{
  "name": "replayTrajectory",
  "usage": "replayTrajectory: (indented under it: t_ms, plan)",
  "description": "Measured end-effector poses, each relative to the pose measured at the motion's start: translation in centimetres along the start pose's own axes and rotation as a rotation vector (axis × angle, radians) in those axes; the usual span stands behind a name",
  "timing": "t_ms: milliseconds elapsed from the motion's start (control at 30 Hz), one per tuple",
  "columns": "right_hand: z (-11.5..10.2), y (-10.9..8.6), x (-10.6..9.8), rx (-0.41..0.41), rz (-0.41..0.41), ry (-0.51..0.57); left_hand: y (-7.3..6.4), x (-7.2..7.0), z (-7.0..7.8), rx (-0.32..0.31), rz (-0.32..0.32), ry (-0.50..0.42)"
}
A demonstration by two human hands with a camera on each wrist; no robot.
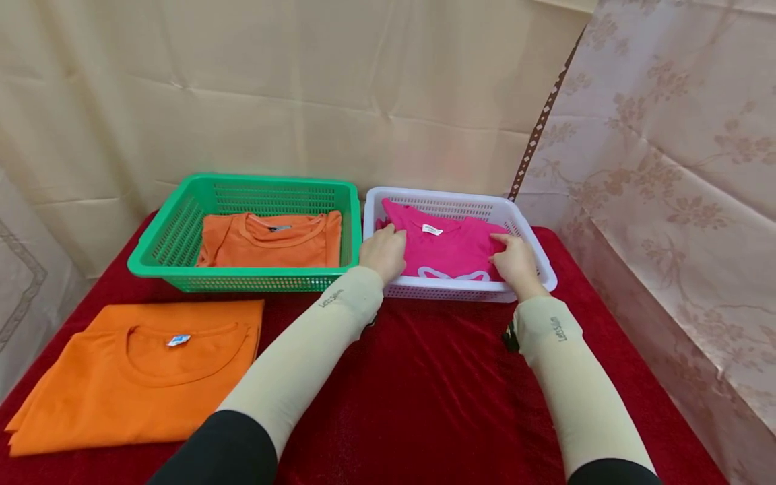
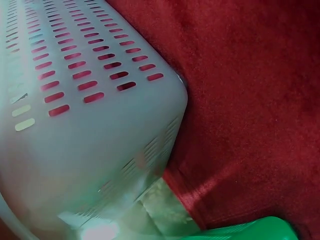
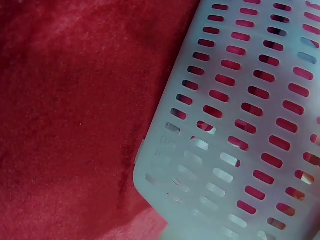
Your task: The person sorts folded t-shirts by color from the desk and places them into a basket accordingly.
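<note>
The pink shirt (image 1: 451,247) looks to me like soft, matt cloth, with a smooth white label (image 1: 432,230) at its neck. The white basket (image 1: 448,285) is smooth, slightly see-through plastic with a mild sheen; the green basket (image 1: 254,272) is glossier plastic. Both the bright orange shirt (image 1: 170,417) and the duller orange shirt (image 1: 279,254) are matt, fine-surfaced cloth. From here the red cloth (image 1: 424,391) has a plush, velvety nap. The cream curtain (image 1: 242,101) is smooth fabric with a faint satin sheen, and the pale sleeves (image 1: 309,343) are matt cloth.
</note>
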State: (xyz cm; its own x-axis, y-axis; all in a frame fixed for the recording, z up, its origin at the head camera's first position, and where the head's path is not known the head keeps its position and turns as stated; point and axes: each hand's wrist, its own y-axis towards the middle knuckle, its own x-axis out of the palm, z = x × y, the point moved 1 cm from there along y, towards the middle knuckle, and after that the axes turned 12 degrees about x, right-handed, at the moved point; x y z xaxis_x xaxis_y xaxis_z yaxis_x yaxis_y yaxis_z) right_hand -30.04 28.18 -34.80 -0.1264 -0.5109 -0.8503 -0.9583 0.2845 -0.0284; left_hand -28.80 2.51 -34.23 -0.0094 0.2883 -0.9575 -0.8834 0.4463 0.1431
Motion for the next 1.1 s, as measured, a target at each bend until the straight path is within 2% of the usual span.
replayTrajectory:
  t_ms: [167, 400, 567, 667, 733, 833, 933, 1000, 1100]
  plan:
    - [-0.3, -0.2, 0.1, 0.019, -0.028, -0.096, 0.0, 0.1, 0.1, -0.055, 0.01, -0.019]
    - [-0.5, -0.5, 0.3, 0.055, -0.075, -0.208, -0.3, 0.3, 0.4, 0.021, -0.002, 0.112]
    - [-0.3, -0.9, 0.2, 0.07, 0.001, -0.184, -0.4, 0.7, 0.2, 0.088, 0.038, 0.155]
    - [-0.5, -1.1, 0.3, 0.064, 0.122, -0.094, -0.9, 0.5, -0.3, 0.147, 0.092, 0.146]
    - [-0.6, -1.3, 0.5, 0.048, 0.219, -0.006, -1.4, 0.1, -0.9, 0.172, 0.133, 0.085]
    - [-0.7, -1.6, 0.8, 0.014, 0.347, 0.143, -2.4, -0.9, -1.7, 0.187, 0.198, -0.06]
    - [-0.7, -2.1, 1.0, -0.008, 0.402, 0.262, -3.8, -2.3, -2.3, 0.144, 0.265, -0.243]
    - [-0.7, -2.5, 1.0, -0.013, 0.436, 0.334, -4.9, -3.1, -2.6, 0.135, 0.304, -0.33]
    - [-1.2, -3.5, 1.0, -0.032, 0.425, 0.459, -6.7, -4.0, -2.6, 0.151, 0.353, -0.447]
